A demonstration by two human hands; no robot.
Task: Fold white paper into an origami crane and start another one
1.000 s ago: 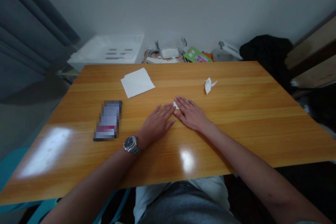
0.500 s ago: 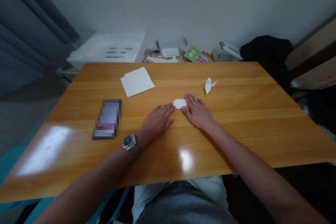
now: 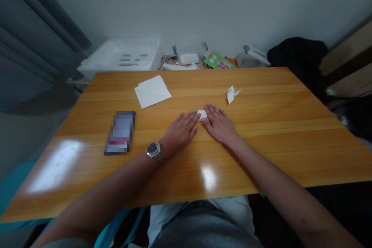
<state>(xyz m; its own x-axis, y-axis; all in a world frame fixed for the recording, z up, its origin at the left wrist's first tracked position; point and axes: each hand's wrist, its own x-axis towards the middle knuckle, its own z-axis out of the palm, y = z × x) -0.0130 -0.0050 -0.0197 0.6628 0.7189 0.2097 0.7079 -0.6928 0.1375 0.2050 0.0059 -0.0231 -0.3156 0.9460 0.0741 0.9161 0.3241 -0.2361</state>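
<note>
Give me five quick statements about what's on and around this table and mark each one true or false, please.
1. The left hand and right hand both touch a folded white paper. True.
2. The watch is on the right wrist. False: the watch is on the left wrist.
3. The white sheets lie farther from the person than the phone. True.
4. The paper bird is under the left hand. False: the paper bird is beyond the right hand, untouched.
5. The green booklet lies beyond the far edge of the table. True.
</note>
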